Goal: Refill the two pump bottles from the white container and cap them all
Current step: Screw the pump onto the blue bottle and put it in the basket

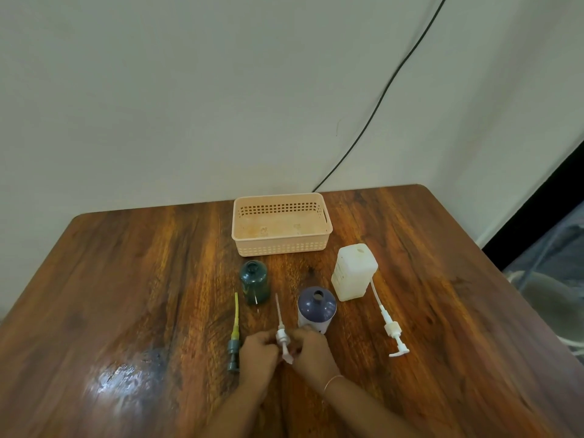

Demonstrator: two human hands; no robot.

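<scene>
On the wooden worktop (126, 279), a grey pump head with a yellow-green tube (234, 336) lies furthest left. Behind it stands an uncapped green bottle (254, 281). The left hand (257, 350) and right hand (311, 350) both pinch a white pump (281, 335), lying between them. Just behind the right hand stands an open purple-topped bottle (317, 308). A peach basket (281, 224) sits at the back. The white container (354, 271) stands right, with a second white pump (390, 327) lying beside it.

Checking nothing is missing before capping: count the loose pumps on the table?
3. A green pump lies left of the hands, a white pump sits between both hands, and another white pump lies right of the purple bottle. None seem hidden.
</scene>
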